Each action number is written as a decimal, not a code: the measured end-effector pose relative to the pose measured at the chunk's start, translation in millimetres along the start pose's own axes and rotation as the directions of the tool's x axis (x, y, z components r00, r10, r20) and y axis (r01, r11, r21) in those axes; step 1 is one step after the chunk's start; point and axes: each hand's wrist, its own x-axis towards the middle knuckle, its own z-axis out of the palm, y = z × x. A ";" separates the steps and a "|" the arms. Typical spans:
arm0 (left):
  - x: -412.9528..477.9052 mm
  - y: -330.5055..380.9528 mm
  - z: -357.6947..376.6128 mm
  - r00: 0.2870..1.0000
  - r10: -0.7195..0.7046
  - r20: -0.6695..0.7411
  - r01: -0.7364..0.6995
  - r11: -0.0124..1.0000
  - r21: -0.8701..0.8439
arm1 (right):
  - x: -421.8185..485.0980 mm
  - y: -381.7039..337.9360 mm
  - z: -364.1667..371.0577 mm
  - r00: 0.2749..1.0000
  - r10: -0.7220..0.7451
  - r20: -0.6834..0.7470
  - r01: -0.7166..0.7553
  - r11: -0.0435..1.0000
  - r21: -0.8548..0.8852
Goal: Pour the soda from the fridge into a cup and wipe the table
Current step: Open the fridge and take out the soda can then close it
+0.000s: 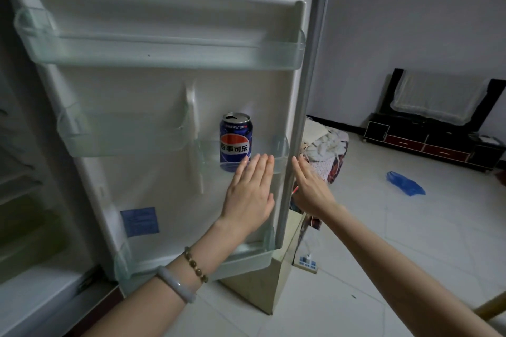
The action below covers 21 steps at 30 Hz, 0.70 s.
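Observation:
The fridge door (164,90) stands open with its inner side towards me. A blue soda can (235,141), its tab opened, stands upright in a small clear door shelf (279,153) at the door's right. My left hand (250,194) is held flat with straight fingers in front of that shelf, fingertips just below and right of the can. My right hand (310,186) is also flat, its fingers along the door's outer edge (301,117). Neither hand holds anything.
Other clear door shelves (164,52) are bare. The fridge interior (24,200) lies at the left. A power strip (306,261) sits on the tiled floor behind the door, a blue bag (405,183) farther out, and a dark TV cabinet (427,139) by the wall.

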 end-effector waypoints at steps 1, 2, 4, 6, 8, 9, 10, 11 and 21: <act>3.2 -0.7 3.4 1.000 -0.002 -0.002 0.002 1.000 0.006 | 5.5 1.9 1.5 1.000 -0.006 0.002 0.006 1.000 -0.007; 6.1 -1.2 6.1 1.000 -0.006 0.000 0.006 1.000 0.010 | 10.6 3.8 2.9 1.000 -0.012 0.013 0.012 1.000 -0.010; 11.8 -1.8 11.1 1.000 -0.016 0.005 0.016 1.000 0.007 | 20.9 9.0 7.1 0.999 -0.026 0.029 0.026 1.000 -0.014; 17.1 -2.0 16.1 1.000 -0.027 0.001 0.027 1.000 0.008 | 31.2 14.9 10.2 0.999 -0.039 0.033 0.040 0.999 -0.019; 21.7 -2.7 20.5 0.999 -0.035 0.000 0.035 0.999 0.020 | 40.3 20.0 11.6 0.998 -0.058 0.038 0.059 0.998 -0.025; 23.4 -3.0 22.2 0.999 -0.041 0.003 0.040 0.999 0.032 | 44.4 22.2 12.4 0.996 -0.074 0.040 0.075 0.997 -0.031; 25.2 -3.1 23.6 0.999 -0.048 0.009 0.048 0.998 0.043 | 48.0 23.6 12.4 0.995 -0.090 0.043 0.092 0.995 -0.035; 27.1 -3.0 24.6 0.998 -0.057 0.015 0.057 0.997 0.051 | 51.9 25.3 12.9 0.993 -0.106 0.050 0.108 0.993 -0.038; 37.4 6.9 22.9 0.990 -0.140 0.032 0.137 0.987 0.084 | 66.6 40.9 17.8 0.977 -0.209 0.047 0.209 0.978 0.005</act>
